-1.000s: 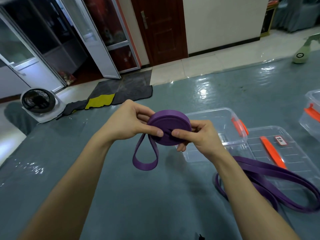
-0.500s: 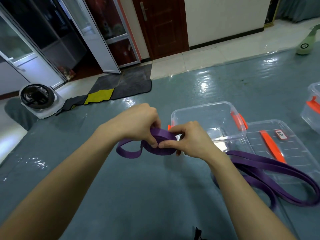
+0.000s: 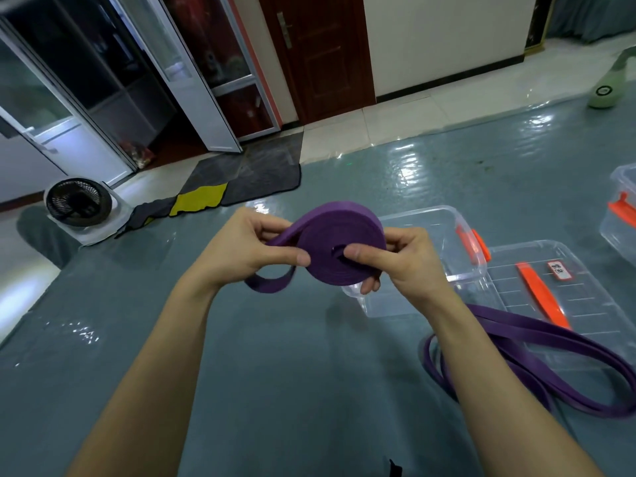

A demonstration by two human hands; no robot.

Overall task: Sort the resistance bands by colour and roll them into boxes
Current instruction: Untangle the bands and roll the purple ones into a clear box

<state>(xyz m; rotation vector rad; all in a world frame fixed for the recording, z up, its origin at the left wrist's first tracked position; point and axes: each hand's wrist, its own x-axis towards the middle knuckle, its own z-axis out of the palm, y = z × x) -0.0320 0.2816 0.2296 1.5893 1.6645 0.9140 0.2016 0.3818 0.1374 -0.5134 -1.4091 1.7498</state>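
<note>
Both hands on purple band roll (image 3: 344, 249), held above table (image 3: 275, 373). Left hand (image 3: 247, 249) pinches its 9 o'clock edge, right hand (image 3: 406, 259) grips at 3 (thumb on face). Clear box (image 3: 430, 222) just behind.

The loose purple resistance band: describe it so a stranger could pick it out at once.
On the right of the teal-covered table lies a clear box lid with an orange handle. The loose purple band sprawls over its near edge in long loops. Unlike the rolled purple band held up, it is uncoiled.
</note>
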